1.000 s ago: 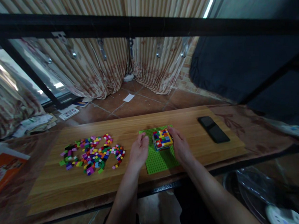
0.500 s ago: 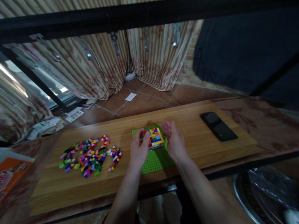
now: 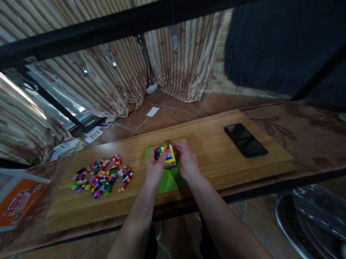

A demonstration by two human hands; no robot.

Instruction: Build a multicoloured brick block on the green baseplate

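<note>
A low block of multicoloured toy bricks (image 3: 169,156) sits on a green studded baseplate (image 3: 170,182). My left hand (image 3: 155,167) is at the block's left side, its thumb over the top and its fingers bent round the left edge, which they partly hide. Just right of the block, my right hand (image 3: 187,159) is held with fingers apart and nothing visible in it. Whether its fingertips touch the block's side I cannot tell. Loose toy bricks (image 3: 101,179) in many colours lie in a spread heap to the left of the baseplate.
A wooden board (image 3: 208,143) carries the baseplate, the loose bricks and, at right, a black phone (image 3: 246,140). Off the left end stands a clear plastic box (image 3: 22,199) with an orange label. A dark bar (image 3: 98,31) crosses above, in front of striped curtains (image 3: 178,71).
The view has tilted and shifted, so the board sits differently in the picture. My right hand has come closer to the block's right side. The left hand stays at its left edge.
</note>
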